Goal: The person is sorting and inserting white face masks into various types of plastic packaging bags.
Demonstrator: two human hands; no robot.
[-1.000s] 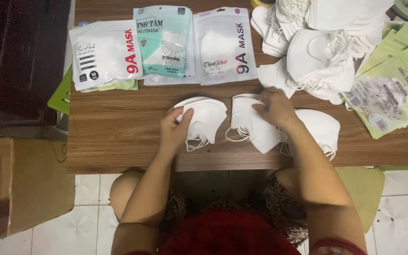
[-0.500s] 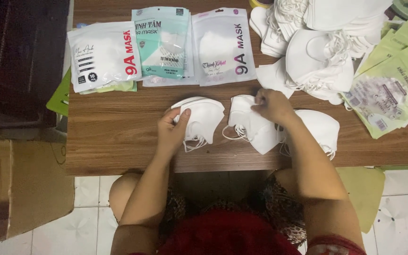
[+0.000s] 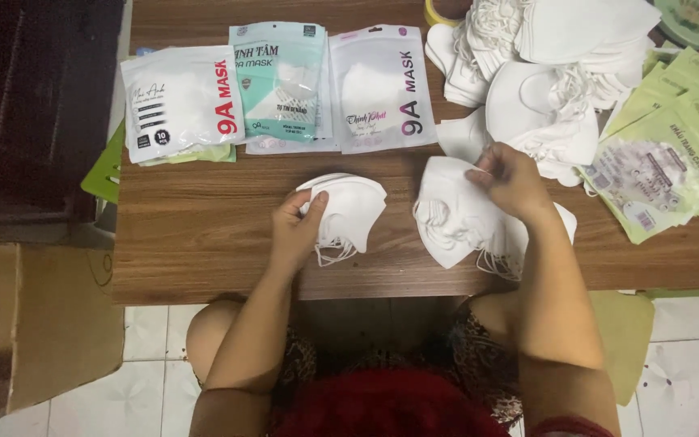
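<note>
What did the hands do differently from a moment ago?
The right hand has lifted the top edge of its stack of white masks and slid slightly away from the body; it was lying flatter on them before. The left hand still holds the other small stack of masks in the same spot. The packets and the loose mask pile on the table have not moved.
</note>
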